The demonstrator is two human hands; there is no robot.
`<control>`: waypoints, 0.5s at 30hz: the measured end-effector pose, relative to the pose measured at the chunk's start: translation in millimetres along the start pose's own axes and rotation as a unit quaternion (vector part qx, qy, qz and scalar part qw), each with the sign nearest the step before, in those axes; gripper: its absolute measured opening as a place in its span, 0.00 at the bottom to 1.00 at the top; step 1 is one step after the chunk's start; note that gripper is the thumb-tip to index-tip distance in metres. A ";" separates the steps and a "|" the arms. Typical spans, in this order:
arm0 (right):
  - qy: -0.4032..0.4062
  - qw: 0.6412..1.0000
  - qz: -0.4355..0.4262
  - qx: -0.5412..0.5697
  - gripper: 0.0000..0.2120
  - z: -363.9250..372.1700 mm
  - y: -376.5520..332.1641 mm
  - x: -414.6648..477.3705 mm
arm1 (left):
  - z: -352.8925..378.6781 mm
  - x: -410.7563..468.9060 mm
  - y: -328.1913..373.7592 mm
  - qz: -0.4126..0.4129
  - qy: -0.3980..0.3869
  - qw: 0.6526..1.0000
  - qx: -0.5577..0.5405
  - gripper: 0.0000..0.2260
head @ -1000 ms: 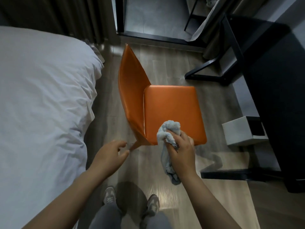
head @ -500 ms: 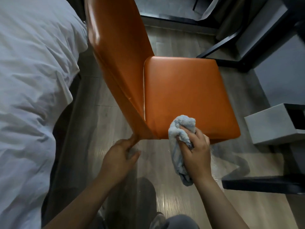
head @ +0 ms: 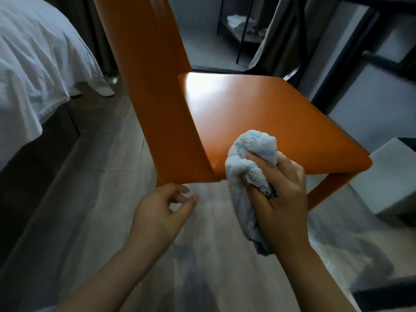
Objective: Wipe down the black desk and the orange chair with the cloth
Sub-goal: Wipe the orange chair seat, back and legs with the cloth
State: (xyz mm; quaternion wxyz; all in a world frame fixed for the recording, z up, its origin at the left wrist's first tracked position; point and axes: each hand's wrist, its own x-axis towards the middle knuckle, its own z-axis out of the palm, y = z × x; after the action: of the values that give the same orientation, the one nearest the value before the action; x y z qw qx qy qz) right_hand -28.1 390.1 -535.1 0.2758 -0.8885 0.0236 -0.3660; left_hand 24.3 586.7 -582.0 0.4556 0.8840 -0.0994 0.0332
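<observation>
chair (head: 258, 122): smooth, glossy orange, leather-like, bright glare on seat | cloth (head: 249, 163): fluffy pale-blue terry, matt | floor (head: 94, 199): wood-grain planks, slight sheen | bedding (head: 33, 64): white fabric, creased, matt

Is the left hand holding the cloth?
No, the cloth is bunched in the right hand at the near edge of the chair, while the left hand holds nothing.
</observation>
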 end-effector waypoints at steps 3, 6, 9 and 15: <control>0.012 1.000 -0.002 -0.005 0.18 -2.0 -7.3 1.3 | 1.9 7.5 5.6 -0.012 0.032 0.999 0.002 0.12; 0.036 0.998 -0.032 -0.037 0.19 -1.4 -18.0 9.0 | 0.7 5.8 9.1 -0.014 0.018 1.000 0.008 0.11; 0.047 0.996 -0.041 -0.067 0.19 10.9 -24.8 15.1 | -0.6 4.6 9.8 -0.001 0.003 1.000 0.012 0.11; 0.034 0.990 -0.043 -0.132 0.21 28.2 -12.9 9.2 | -19.1 1.9 14.4 0.028 0.095 0.995 0.027 0.15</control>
State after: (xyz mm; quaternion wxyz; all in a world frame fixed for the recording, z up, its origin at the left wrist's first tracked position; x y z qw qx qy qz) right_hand -4.7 412.1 -539.0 0.1387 -0.9043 0.0426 -0.4014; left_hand 23.8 593.8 -559.0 0.4376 0.8859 -0.0793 0.1319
